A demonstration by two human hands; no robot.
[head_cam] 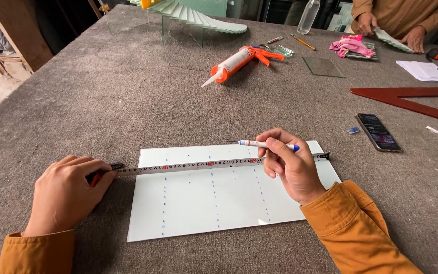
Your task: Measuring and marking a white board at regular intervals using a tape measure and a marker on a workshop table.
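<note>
- A person's left hand [67, 193] closed over a tape measure case [97, 175] near the near edge of the grey felt-covered table [117, 96], just off the left edge of a white sheet [229, 198].
- The tape [198, 165] lay stretched across the sheet's far part, its hook at the right edge.
- The right hand [287, 165] pinched a blue-capped marker pen [267, 145], tip pointing left just above the tape.
- Three dotted blue columns [214, 198] already ran down the sheet; a few small marks sat beside the tape, so the marking looked partly done, with the right part still bare.
- No open container was in view; a sealant tube sat in an orange caulking gun [236, 61] toward the far edge, contents unseen.
- A phone [378, 132] lay to the right; another person's hands [389, 28] worked at the far right corner.
</note>
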